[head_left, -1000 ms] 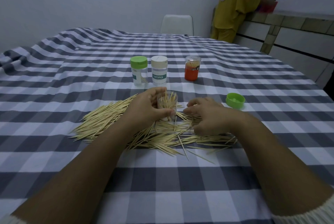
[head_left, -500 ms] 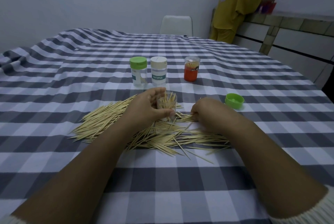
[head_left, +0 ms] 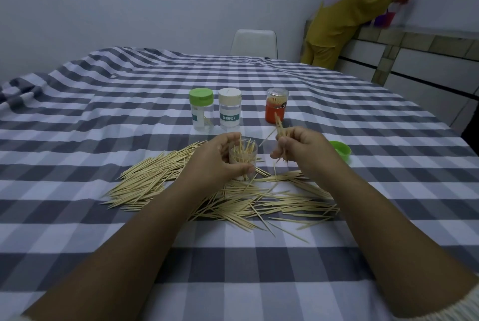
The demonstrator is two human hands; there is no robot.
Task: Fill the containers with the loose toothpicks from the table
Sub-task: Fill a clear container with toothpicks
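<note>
A heap of loose toothpicks (head_left: 166, 180) lies across the checked tablecloth in front of me. My left hand (head_left: 215, 162) grips a small clear open container (head_left: 243, 158) standing upright among them, partly filled with toothpicks. To its right, lifted off the table, my right hand (head_left: 298, 145) pinches a small bundle of toothpicks (head_left: 280, 126) that points upward. Behind stand three more containers: one with a green lid (head_left: 201, 109), one with a white lid labelled TOOTHPICK (head_left: 229, 109), and an orange one (head_left: 276, 109) with a clear cap.
A loose green lid (head_left: 340, 150) lies right of my right hand. A white chair (head_left: 254, 43) stands at the table's far edge. A person in yellow (head_left: 342, 17) leans on a counter at the back right.
My right hand has risen from the pile with a small bundle of toothpicks pinched in it. My left hand has kept its hold on the clear container.
</note>
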